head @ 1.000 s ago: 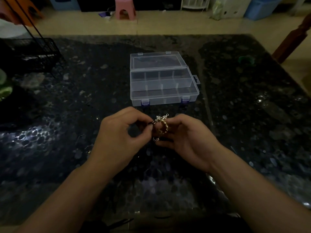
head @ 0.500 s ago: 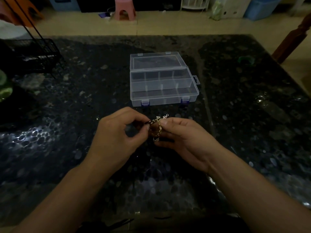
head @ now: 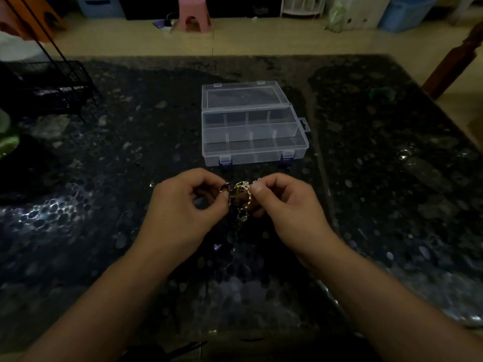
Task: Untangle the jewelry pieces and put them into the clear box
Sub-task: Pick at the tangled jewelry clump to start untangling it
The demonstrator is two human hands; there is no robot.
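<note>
A small tangle of gold and silver jewelry pieces (head: 241, 198) hangs between my two hands, just above the dark stone table (head: 104, 205). My left hand (head: 183, 207) pinches a dark reddish piece at the tangle's left end. My right hand (head: 285, 205) pinches the gold chain on the right side between thumb and fingers. The clear box (head: 292, 152) stands open a short way beyond my hands, its lid tipped back, its divided compartments showing nothing inside.
A black wire rack (head: 52, 84) stands at the table's far left. A green thing (head: 7, 142) lies at the left edge, another small green object (head: 381, 94) at the far right. A pink stool (head: 194, 13) and bins stand on the floor beyond.
My hands have drawn slightly apart, spreading the tangle between them. The gold chain now hangs lower from my right fingers.
</note>
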